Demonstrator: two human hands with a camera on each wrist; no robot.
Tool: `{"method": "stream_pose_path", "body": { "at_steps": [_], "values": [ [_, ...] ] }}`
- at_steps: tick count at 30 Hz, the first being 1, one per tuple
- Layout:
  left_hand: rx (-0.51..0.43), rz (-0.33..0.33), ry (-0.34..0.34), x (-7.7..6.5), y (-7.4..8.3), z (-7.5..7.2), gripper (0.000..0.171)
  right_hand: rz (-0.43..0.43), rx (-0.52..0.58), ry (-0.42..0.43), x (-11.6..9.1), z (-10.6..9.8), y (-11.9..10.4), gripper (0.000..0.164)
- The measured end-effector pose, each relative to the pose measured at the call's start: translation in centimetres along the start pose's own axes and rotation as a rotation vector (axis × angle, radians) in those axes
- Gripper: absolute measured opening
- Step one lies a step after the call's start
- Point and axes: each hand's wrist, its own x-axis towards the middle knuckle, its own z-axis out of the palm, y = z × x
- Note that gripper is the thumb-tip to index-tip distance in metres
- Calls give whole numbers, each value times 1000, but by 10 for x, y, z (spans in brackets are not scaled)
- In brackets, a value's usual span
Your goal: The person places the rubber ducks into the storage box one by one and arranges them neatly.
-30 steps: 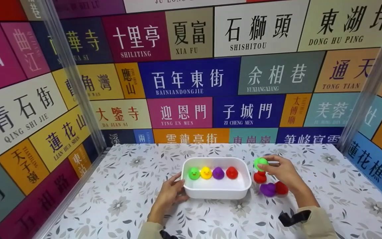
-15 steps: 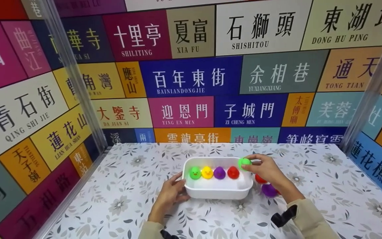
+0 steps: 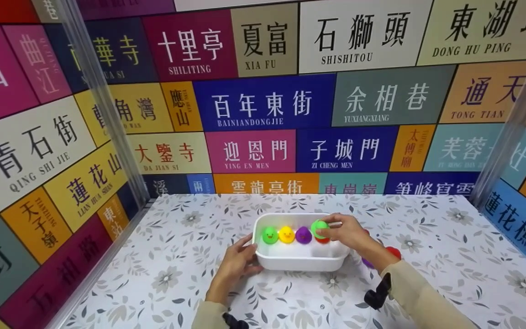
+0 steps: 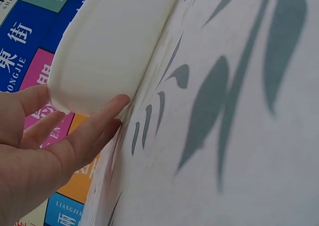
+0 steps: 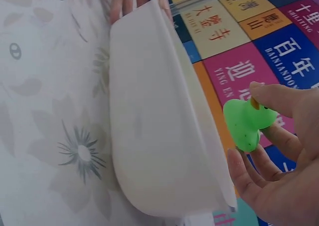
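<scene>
My right hand (image 3: 343,230) pinches a green rubber duck (image 5: 246,120) between thumb and fingers, above the white plastic tub (image 3: 302,264). Inside the tub, a second green duck (image 3: 270,235), a yellow duck (image 3: 286,235) and a purple duck (image 3: 303,235) sit in a row. A red duck (image 3: 322,239) at the row's right end is partly hidden behind the held duck. My left hand (image 3: 240,260) rests against the tub's left end. In the left wrist view its fairly straight fingers (image 4: 112,106) touch the tub's outer wall, with the thumb near the rim.
To the right of the tub, a red duck (image 3: 393,252) and a purple duck (image 3: 367,262) lie on the floral tablecloth (image 3: 167,278), partly covered by my right forearm. Panels with printed place names (image 3: 263,107) stand behind and at both sides.
My right hand has carried the green duck leftward from beside the tub, over its right rim, to above the red duck in the row. The left hand stays at the tub's end.
</scene>
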Motion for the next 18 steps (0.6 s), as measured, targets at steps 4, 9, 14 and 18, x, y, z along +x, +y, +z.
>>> {"method": "stream_pose_path", "body": {
  "at_steps": [4, 9, 14, 18],
  "values": [
    [-5, 5, 0, 0, 1, 1, 56, 17, 22, 3, 4, 10, 0, 41],
    [-8, -2, 3, 0, 1, 1, 56, 39, 34, -14, 7, 24, -1, 37],
    [-2, -3, 6, 0, 1, 1, 57, 21, 71, -37, 9, 39, -3, 40],
    [-1, -4, 6, 0, 1, 1, 56, 5, 83, -63, 11, 51, -5, 40]
  ]
}}
